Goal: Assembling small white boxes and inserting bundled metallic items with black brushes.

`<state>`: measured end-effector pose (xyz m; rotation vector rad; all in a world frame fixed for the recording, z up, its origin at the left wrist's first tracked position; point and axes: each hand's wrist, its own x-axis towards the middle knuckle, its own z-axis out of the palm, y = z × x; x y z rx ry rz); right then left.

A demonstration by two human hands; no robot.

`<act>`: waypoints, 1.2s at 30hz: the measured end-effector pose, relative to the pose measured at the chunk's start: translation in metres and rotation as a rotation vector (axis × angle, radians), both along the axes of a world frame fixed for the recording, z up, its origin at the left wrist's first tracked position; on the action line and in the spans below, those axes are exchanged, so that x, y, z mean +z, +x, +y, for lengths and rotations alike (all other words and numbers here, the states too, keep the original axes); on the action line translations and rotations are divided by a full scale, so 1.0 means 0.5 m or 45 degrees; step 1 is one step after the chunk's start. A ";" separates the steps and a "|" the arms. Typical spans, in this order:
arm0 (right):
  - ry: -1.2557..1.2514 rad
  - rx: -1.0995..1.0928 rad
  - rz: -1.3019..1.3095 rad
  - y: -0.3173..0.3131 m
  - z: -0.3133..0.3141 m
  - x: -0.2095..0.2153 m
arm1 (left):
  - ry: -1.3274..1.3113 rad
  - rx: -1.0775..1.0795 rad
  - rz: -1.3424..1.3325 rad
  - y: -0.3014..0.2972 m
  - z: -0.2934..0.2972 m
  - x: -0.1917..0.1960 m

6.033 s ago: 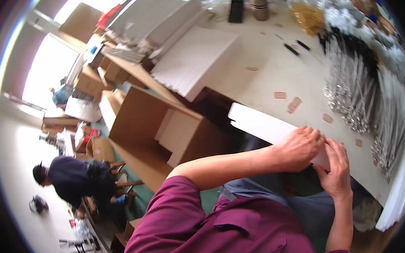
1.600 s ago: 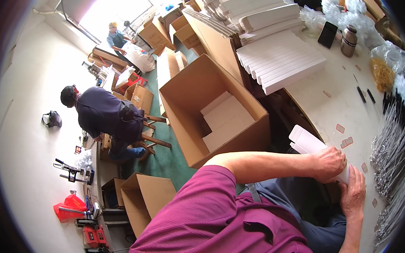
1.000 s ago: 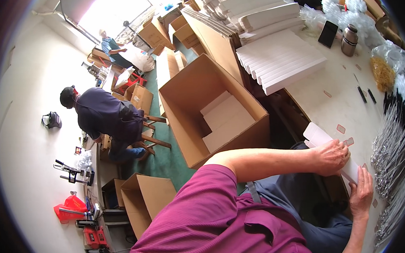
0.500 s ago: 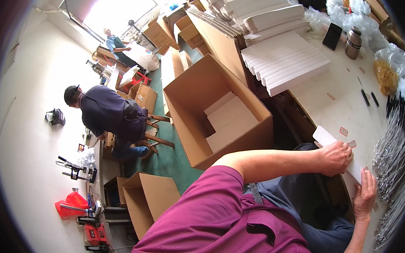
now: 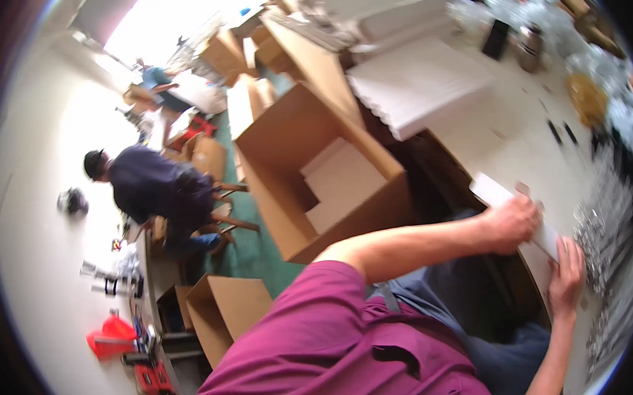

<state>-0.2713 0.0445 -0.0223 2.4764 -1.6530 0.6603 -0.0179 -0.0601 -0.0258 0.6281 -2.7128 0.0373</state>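
Observation:
A long, narrow white paper box (image 5: 490, 188) lies slanted at the table's near edge, between my two hands. My left hand (image 5: 513, 224) grips it around the middle from above, knuckles up and fingers curled over it. At the lower end, my right hand (image 5: 567, 275) has its fingers closed along the box's side, thumb hidden. A small pinkish tag (image 5: 522, 188) shows just beyond my left knuckles. Beside my right hand runs a bundle of thin silvery strands (image 5: 601, 238).
A large open carton (image 5: 399, 194) with white pieces inside stands left of the table (image 5: 462, 138). Flat white boxes (image 5: 424, 80) are stacked at the far end, near a phone (image 5: 495, 40) and metal flask (image 5: 529, 48). A co-worker in dark clothes (image 5: 157, 180) sits further left.
The whole view has shifted and blurred, so the surroundings appear further left and up. Both hands keep their hold on the white box, with little visible change in its position.

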 end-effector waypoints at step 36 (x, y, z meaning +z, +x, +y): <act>0.330 -0.290 0.106 0.131 0.025 0.014 | -0.082 0.297 -0.134 0.229 0.002 -0.034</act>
